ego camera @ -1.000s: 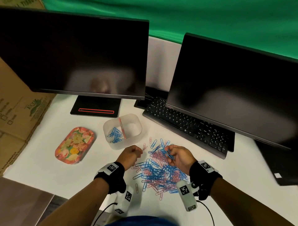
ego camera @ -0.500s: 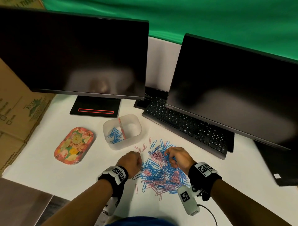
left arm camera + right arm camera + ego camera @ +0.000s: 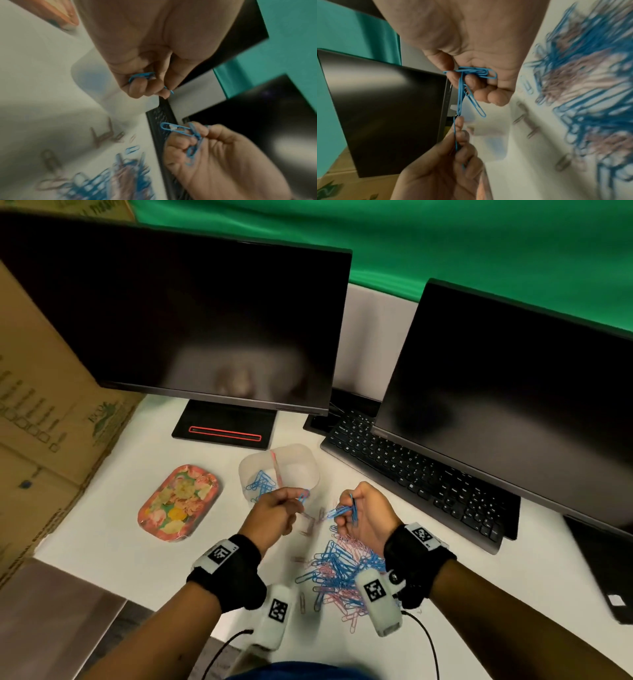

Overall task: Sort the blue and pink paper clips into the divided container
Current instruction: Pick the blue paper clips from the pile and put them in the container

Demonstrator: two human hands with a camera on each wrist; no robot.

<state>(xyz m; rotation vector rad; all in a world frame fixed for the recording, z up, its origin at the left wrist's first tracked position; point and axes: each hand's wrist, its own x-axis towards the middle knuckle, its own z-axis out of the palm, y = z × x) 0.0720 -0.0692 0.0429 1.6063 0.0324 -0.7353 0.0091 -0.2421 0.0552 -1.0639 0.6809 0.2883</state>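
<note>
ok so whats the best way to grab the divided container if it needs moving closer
Take the divided container by its bare right rim, from above and the right: that compartment looks empty, the walls are low and rounded, and the left hand covers the near-left corner.

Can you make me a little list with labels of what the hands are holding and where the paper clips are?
left hand: pinches a blue clip
right hand: holds a bunch of blue clips
container: divided, blue clips in its left part
right part of container: looks bare of clips
pile: blue and pink clips mixed on the table
flowery tray: left of the container
</note>
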